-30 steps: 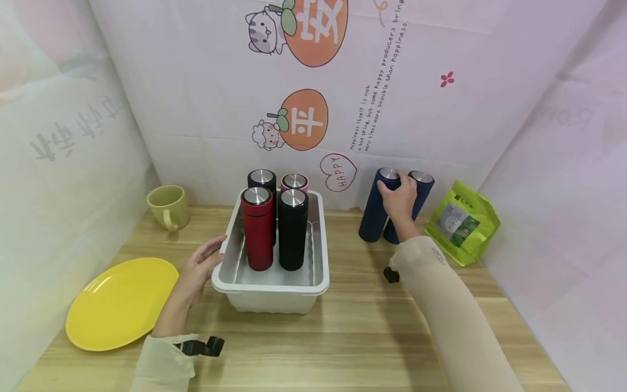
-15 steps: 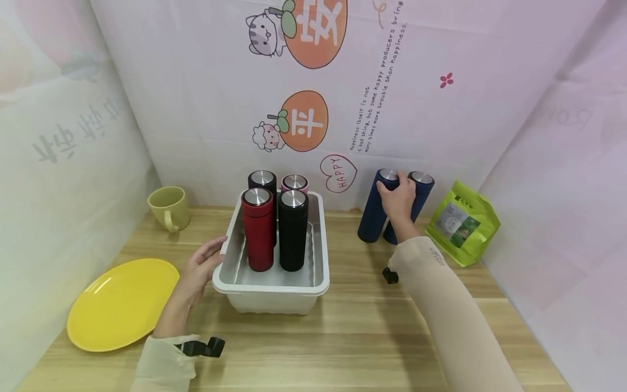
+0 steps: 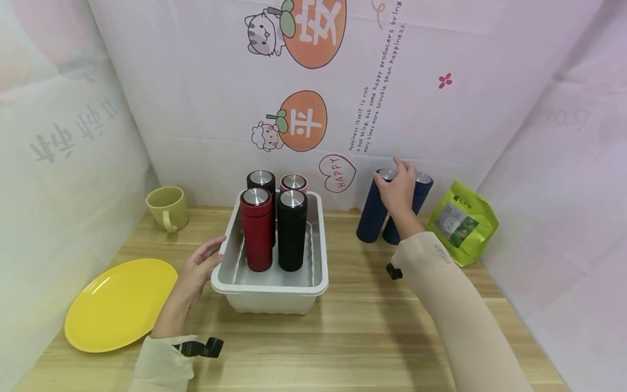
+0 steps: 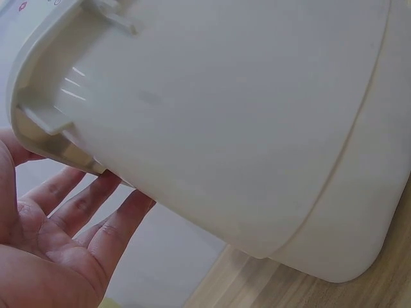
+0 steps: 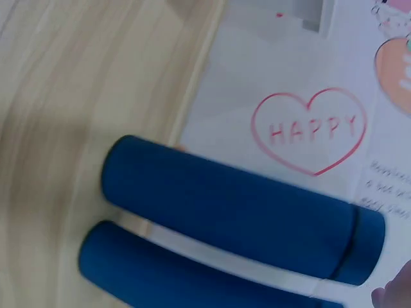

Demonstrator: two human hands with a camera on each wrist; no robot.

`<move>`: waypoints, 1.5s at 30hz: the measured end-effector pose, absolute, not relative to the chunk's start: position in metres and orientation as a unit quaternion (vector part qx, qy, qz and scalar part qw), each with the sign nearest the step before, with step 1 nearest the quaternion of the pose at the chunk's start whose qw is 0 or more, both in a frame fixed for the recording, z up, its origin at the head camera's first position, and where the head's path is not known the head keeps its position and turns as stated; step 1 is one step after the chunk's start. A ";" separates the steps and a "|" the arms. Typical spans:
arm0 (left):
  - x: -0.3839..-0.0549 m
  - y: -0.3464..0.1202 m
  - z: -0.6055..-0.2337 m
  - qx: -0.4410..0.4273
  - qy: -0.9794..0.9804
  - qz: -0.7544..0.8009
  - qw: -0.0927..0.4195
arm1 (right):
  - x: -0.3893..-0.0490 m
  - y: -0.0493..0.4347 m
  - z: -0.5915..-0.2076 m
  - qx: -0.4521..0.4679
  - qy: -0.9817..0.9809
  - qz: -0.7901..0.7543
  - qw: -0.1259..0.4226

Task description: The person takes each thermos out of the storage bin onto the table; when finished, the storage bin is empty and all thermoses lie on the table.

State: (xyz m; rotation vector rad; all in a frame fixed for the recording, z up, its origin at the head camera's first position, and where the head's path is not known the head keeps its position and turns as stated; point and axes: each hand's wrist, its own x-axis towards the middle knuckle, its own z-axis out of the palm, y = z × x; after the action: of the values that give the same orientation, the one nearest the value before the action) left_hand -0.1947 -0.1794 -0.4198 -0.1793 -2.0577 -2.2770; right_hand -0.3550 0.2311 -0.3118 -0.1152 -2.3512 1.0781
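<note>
Out at the back right, my right hand (image 3: 400,190) is over the cap of the left one of two upright blue thermos bottles (image 3: 371,218), its fingers spread. In the right wrist view a fingertip (image 5: 385,296) shows just off the bottle's cap end, and the second blue thermos (image 5: 192,276) lies alongside. My left hand (image 3: 197,267) rests its fingers against the left side of a pale grey plastic basin (image 3: 269,289), under the rim in the left wrist view. Inside the basin stand a red thermos (image 3: 257,234), two black ones (image 3: 292,234) and a pink one (image 3: 294,181).
A yellow-green mug (image 3: 168,207) stands at the back left, with a yellow plate (image 3: 122,305) in front of it. Beside the blue bottles leans a lime-green pouch (image 3: 462,223). Printed white sheets (image 3: 220,109) wall the wooden table (image 3: 362,337) at back and sides.
My right hand's fingers have lifted and opened at the blue thermos's cap, which they gripped before. The left hand and the basin stay where they were.
</note>
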 end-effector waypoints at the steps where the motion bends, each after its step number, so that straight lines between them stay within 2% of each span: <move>1: -0.195 -0.179 -0.420 -0.058 -0.669 -0.740 0.035 | -0.354 0.228 -0.309 -0.034 -0.872 0.403 0.276; 6: -0.195 -0.180 -0.419 -0.055 -0.671 -0.738 0.038 | -0.346 0.210 -0.298 0.010 -0.863 0.418 0.286; 20: -0.195 -0.181 -0.419 -0.053 -0.670 -0.739 0.042 | -0.315 0.147 -0.291 0.144 -0.820 0.487 0.263; 27: -0.194 -0.181 -0.419 -0.053 -0.672 -0.738 0.037 | -0.299 0.121 -0.300 0.201 -0.811 0.498 0.232; 38: -0.194 -0.179 -0.420 -0.059 -0.666 -0.742 0.038 | -0.286 0.100 -0.316 0.230 -0.823 0.498 0.149; 45: -0.194 -0.178 -0.420 -0.051 -0.668 -0.742 0.042 | -0.283 0.095 -0.323 0.240 -0.832 0.485 0.122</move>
State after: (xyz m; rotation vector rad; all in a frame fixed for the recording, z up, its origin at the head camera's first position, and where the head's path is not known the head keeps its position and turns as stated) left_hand -0.1941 -0.1780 -0.4202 -0.1555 -2.0424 -2.2688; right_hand -0.2833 0.0953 -0.3231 0.7006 -2.4285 1.4146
